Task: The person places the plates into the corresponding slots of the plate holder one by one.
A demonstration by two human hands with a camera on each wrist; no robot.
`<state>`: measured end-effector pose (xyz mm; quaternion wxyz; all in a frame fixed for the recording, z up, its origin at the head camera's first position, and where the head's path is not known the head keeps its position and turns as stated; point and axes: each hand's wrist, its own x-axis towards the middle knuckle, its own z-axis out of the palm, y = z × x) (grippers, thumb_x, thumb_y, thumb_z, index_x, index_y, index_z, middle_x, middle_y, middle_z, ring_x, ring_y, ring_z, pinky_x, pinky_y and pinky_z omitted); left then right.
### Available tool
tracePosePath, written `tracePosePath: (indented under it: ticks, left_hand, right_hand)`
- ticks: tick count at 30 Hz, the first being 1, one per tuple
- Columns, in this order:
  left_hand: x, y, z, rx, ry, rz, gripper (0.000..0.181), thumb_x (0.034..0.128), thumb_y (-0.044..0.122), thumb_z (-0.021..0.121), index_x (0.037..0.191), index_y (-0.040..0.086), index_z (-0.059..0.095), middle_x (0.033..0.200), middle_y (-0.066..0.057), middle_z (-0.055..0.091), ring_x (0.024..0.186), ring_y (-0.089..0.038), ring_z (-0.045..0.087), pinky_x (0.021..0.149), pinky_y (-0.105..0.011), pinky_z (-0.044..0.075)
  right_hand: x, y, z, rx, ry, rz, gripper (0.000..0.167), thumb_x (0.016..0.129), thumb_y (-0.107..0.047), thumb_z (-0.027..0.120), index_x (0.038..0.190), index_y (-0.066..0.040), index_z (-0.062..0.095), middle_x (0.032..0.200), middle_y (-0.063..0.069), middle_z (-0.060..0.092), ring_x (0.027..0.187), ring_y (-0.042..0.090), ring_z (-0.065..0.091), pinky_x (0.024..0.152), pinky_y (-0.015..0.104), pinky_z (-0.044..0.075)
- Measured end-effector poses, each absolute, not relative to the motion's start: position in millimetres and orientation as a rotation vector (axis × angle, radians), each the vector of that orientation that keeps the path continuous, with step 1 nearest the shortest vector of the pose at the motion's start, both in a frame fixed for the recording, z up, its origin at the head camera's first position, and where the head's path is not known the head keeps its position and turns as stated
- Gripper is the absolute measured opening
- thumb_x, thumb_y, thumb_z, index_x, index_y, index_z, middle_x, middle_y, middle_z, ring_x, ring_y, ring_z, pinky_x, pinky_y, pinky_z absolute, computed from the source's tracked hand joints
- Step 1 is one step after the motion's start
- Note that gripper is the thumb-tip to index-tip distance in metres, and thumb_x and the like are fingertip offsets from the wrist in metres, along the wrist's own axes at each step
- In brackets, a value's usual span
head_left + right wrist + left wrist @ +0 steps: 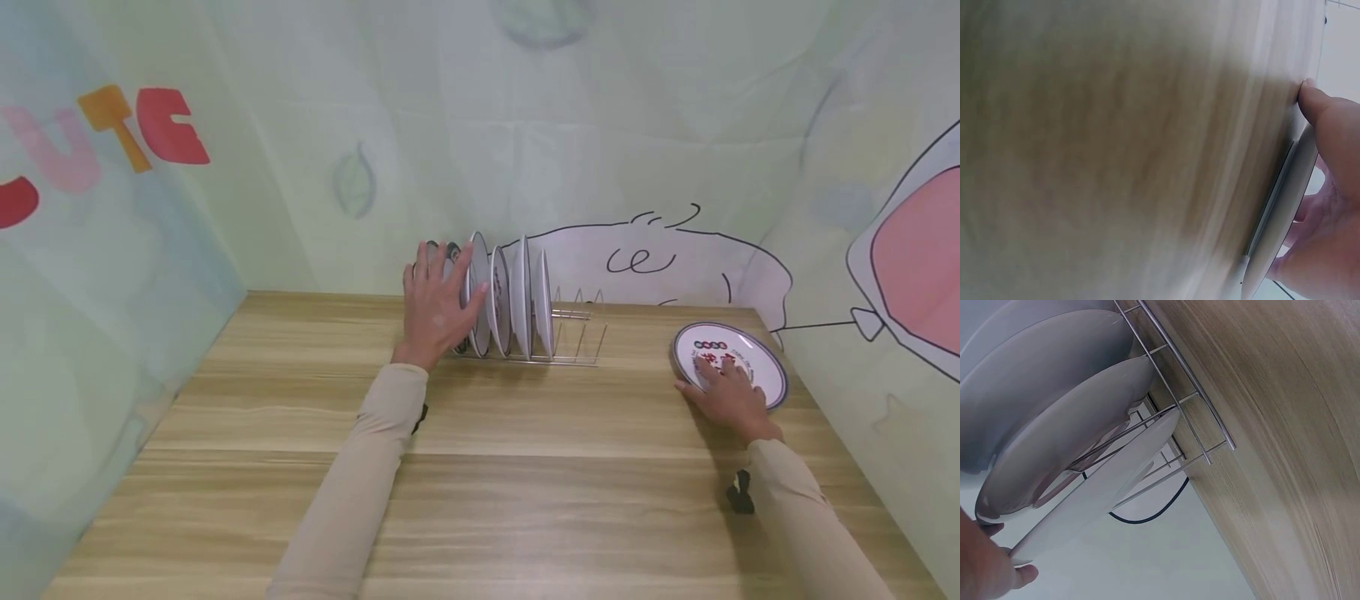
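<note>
At the left end of a wire plate rack [577, 362], my left hand [433, 317] reaches over the upright white plates. In the left wrist view, its fingers [1025, 575] sit on both sides of the rim of the end plate [1094, 494], which leans at an angle to its neighbour. The hand hides part of this plate in the head view. Off to the right, another white plate [757, 354] with a blue rim and red print lies flat on the table. My right hand [731, 396] spreads over its face, thumb near the left edge.
Several white plates [522, 300] stand in the rack beside my left hand. Bare wire slots [585, 333] follow at the rack's right end. A printed cloth wall [360, 108] encloses the wooden table [525, 500] at the back and sides.
</note>
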<state>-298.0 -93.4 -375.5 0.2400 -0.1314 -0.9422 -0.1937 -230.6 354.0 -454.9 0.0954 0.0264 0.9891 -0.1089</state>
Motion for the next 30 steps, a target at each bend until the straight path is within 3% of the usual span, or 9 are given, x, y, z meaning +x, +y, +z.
tracePosePath:
  ticks: [15,30]
  left_hand:
    - [-297.4,-93.9,-376.4,-0.363,-2.588,-0.555,0.066,0.0987,0.053,0.043,0.157,0.025,0.031,0.161,-0.022,0.031,0.153,-0.045,0.014,0.120,-0.065,0.015]
    - [-297.3,-93.9,-376.1,-0.366,-2.578,-0.532,0.066,0.0984,0.054,0.043,0.157,0.025,0.033,0.160,-0.022,0.033,0.152,-0.047,0.018,0.118,-0.066,0.019]
  right_hand:
    - [-229.1,349.3,-452.0,0.076,2.910,-0.346,0.074,0.103,-0.055,0.037,0.155,-0.004,0.027,0.151,0.046,0.015,0.138,0.066,0.014,0.104,0.083,0.019]
    - [-229.5,349.9,-450.8,0.083,2.931,-0.413,0.070,0.103,-0.053,0.038,0.154,-0.004,0.030,0.147,0.044,0.024,0.134,0.064,0.024,0.100,0.083,0.023]
